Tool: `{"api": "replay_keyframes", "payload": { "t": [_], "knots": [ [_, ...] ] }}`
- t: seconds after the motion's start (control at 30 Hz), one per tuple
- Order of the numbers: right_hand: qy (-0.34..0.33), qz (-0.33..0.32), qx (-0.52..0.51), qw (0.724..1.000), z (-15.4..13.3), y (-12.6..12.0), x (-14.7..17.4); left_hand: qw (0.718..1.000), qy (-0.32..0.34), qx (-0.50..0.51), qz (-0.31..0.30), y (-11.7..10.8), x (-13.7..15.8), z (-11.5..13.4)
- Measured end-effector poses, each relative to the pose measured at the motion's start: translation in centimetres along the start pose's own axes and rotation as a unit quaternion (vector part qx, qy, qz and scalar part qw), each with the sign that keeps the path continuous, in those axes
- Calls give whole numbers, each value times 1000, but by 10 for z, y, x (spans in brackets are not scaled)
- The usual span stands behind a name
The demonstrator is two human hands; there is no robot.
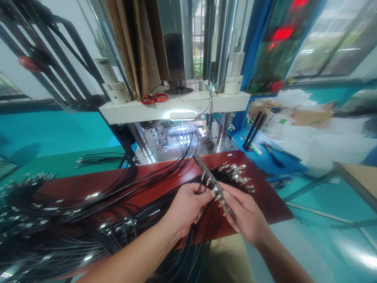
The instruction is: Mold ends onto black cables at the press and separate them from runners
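In my right hand [247, 210] is a narrow dark metal bar [204, 167], held at a slant above the table. Several shiny metal cable connectors [208, 181] sit along its left side, with thin black cables hanging below. My left hand [191, 204] is closed, its thumb and finger pinching a cable connector against the middle of the bar. Just behind the bar lies a bunch of black cables with metal connector ends [235, 173]. The fingertips of my right hand are partly hidden behind the bar.
A press with a pale crosspiece [176, 108] stands ahead, its lit lower plate [179, 137] holding several cables. Red-handled scissors [154, 98] lie on the crosspiece. Black cable bundles [73, 232] cover the left of the red-brown tabletop [273, 208]. Pliers [273, 153] lie at right.
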State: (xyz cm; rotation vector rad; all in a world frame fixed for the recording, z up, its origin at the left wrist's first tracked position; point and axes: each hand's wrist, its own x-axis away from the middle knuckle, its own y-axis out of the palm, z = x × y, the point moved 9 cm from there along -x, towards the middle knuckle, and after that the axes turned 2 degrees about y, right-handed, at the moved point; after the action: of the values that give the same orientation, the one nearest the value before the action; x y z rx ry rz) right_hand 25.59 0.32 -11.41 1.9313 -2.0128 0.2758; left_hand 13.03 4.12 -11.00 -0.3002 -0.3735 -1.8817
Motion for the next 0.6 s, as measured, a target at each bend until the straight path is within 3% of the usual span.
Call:
{"api": "replay_keyframes", "payload": {
  "t": [0.2, 0.33, 0.6],
  "knots": [
    [-50, -11, 63, 997, -8, 5, 1, 1000, 7, 13, -3, 0, -2, 1],
    [-32, -5, 16, 999, -4, 0, 0, 998, 14, 50, -40, -3, -1, 6],
    [-22, 10, -54, 998, 5, -7, -5, 990, 40, 134, 2, -27, 0, 15]
  ]
}}
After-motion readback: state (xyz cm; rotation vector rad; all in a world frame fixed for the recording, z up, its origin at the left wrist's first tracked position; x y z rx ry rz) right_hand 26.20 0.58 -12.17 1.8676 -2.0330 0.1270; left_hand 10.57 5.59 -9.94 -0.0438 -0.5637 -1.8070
